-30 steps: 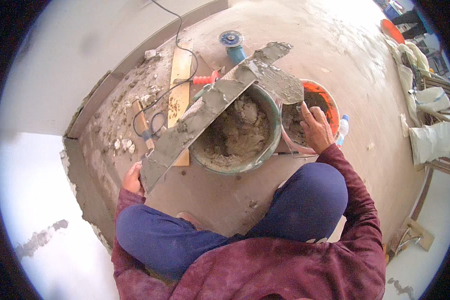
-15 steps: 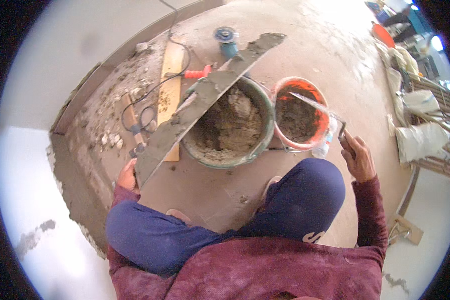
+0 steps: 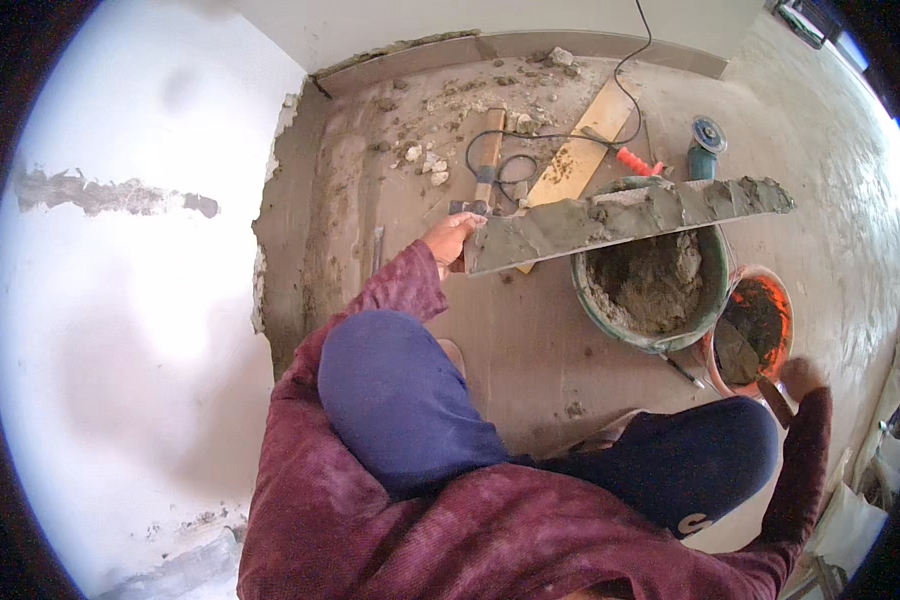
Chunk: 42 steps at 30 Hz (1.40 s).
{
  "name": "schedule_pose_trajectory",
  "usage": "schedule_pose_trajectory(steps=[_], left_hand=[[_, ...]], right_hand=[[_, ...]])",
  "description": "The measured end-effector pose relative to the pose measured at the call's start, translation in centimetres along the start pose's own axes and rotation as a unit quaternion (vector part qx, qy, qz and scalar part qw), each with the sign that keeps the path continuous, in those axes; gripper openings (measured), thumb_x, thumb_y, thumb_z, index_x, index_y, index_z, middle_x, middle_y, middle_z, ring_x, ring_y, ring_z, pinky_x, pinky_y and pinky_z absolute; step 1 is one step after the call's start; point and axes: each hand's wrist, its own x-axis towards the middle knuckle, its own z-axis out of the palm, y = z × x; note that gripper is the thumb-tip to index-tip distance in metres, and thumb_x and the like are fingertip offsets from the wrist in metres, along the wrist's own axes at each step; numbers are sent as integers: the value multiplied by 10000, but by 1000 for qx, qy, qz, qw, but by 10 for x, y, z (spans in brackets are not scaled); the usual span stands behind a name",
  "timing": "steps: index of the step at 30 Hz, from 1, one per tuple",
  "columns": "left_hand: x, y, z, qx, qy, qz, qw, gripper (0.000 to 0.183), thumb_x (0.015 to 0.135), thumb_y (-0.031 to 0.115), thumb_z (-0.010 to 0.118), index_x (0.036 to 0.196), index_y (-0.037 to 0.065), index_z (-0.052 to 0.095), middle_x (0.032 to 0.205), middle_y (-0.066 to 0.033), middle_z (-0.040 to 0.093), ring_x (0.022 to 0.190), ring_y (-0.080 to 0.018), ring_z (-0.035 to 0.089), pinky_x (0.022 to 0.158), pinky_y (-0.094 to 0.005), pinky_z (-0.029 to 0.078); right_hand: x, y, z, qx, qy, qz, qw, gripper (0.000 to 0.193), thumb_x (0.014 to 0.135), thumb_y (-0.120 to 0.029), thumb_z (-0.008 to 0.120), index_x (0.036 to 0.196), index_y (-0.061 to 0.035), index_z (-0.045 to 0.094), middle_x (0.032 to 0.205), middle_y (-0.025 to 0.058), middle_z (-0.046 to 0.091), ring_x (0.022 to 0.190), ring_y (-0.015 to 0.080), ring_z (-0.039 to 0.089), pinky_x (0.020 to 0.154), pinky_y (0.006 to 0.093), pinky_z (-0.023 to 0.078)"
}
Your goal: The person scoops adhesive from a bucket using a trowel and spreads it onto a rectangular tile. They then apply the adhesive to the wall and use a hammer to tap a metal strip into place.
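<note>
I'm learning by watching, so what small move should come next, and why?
Probably lift the trowel out of the orange bucket: it reaches down inside, held in the right hand, while the left hand holds up the mortar-coated strip.

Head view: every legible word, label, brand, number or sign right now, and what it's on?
Legible words, numbers or signs: none.
Right trouser leg: a white mark, only partly in view; no word can be read.
Angle grinder: any print is too small to read.
Mortar-coated board: no lettering visible.
</note>
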Motion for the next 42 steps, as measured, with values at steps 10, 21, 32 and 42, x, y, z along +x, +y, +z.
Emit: schedule_pose_trajectory(steps=[10, 21, 32, 42], left_hand=[[-10, 5, 5, 77, 15, 42, 996, 311, 938, 227, 367, 1125, 27, 514, 996, -48, 588, 885, -132, 559, 777, -272, 444], [-14, 7, 11, 59, 62, 31, 996, 282, 943, 254, 374, 1114, 56, 479, 959, -45, 584, 807, -141, 599, 650, -315, 522], [-17, 9, 18, 77, 121, -22, 989, 327, 920, 344, 406, 1163, 136, 472, 964, -26, 589, 741, -147, 618, 576, -320, 524], [-15, -34, -9, -49, 82, -13, 995, 297, 916, 335, 435, 1096, 111, 507, 931, -25, 616, 753, -156, 622, 617, -321, 523]], right_hand=[[125, 31, -123, 852, 207, 115, 466, 459, 887, -399, 446, 1186, -51, 460, 1075, 123, 545, 905, 243, 569, 748, 392, 486], [167, 2, -134, 920, 170, -13, 352, 556, 940, -394, 272, 1271, 49, 321, 1227, 181, 467, 1047, 244, 530, 839, 336, 469], [199, 19, -128, 910, 167, 13, 378, 479, 926, -392, 324, 1163, 3, 458, 1027, 124, 584, 909, 210, 584, 761, 313, 500], [215, 40, -101, 825, 265, 81, 493, 458, 861, -432, 418, 1215, -148, 476, 1208, 1, 524, 1176, 132, 408, 974, 487, 162]])
